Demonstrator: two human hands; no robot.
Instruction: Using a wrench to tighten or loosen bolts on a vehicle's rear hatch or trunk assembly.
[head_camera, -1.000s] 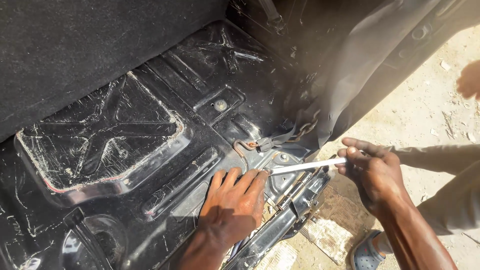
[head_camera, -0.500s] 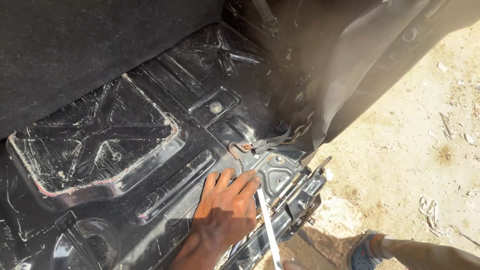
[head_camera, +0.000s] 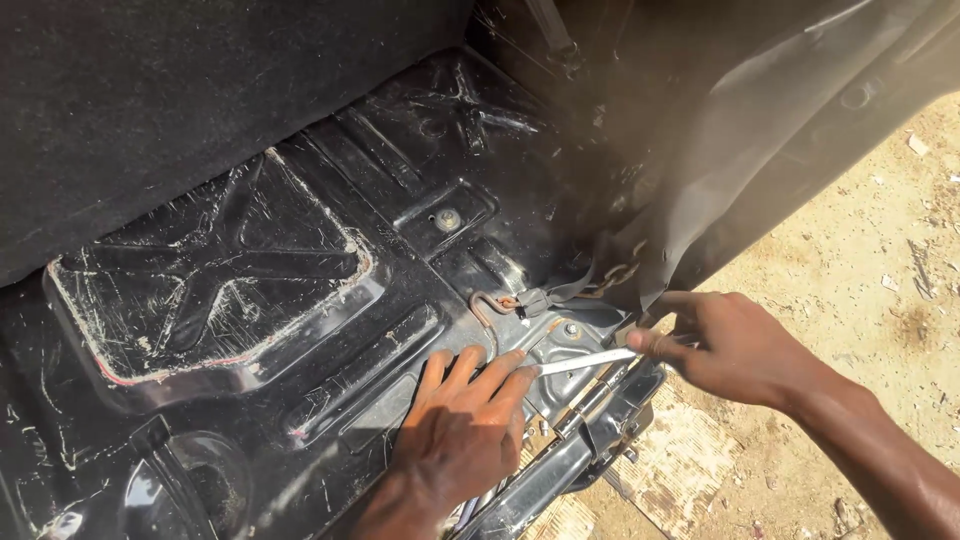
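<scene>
Meanwhile right hand (head_camera: 735, 345) fingers pinch a metal rod (head_camera: 585, 362); left hand (head_camera: 465, 430) fingers spread flat on black floor panel (head_camera: 300, 290).

**What we cannot see well**

The left hand (head_camera: 462, 430) lies over one end of the thin metal rod (head_camera: 588, 361), so that end is hidden. The right hand (head_camera: 733, 343) covers the other end. Both arms run off the bottom edge. The round hole (head_camera: 205, 485) in the black metal floor (head_camera: 300, 290) is cut off too. The top right is hazy with glare.
</scene>
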